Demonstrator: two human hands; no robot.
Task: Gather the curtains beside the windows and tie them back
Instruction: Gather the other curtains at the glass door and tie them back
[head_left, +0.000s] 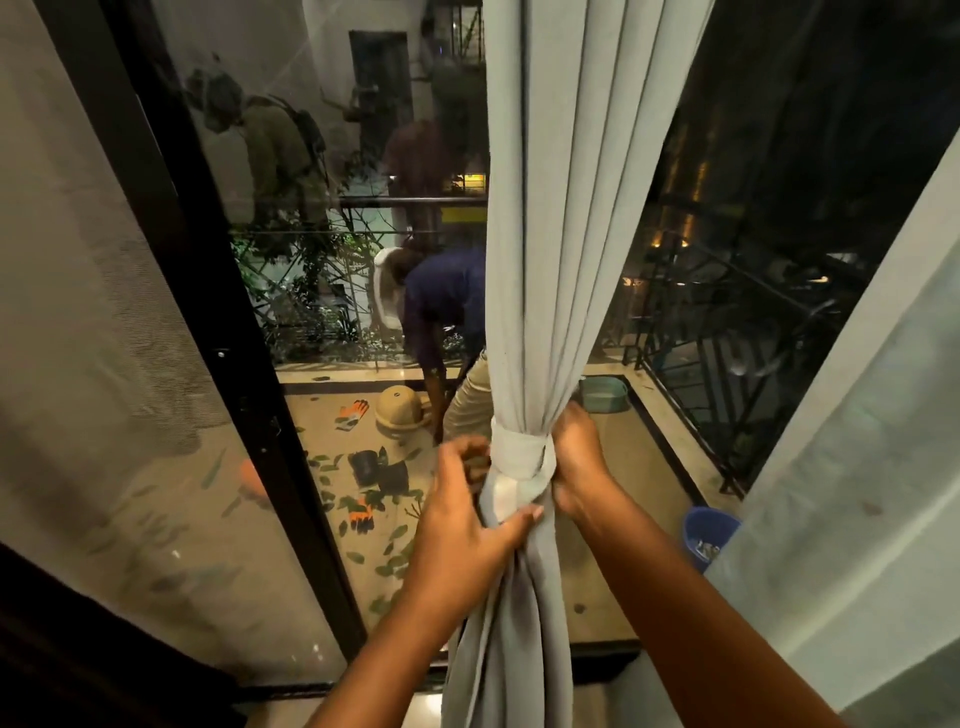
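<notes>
Beyond the glass door (249, 291), a person (441, 306) bends over a balcony floor. The left hand (467, 514) pinches the gathered grey curtain (566, 234) just under its tie band (519, 452). The right hand (574, 462) clutches the band's right side, fingers curled around it.

Open room lies either side of the gathered curtain (550, 260); the window glass (322, 312) blocks reach behind it
</notes>
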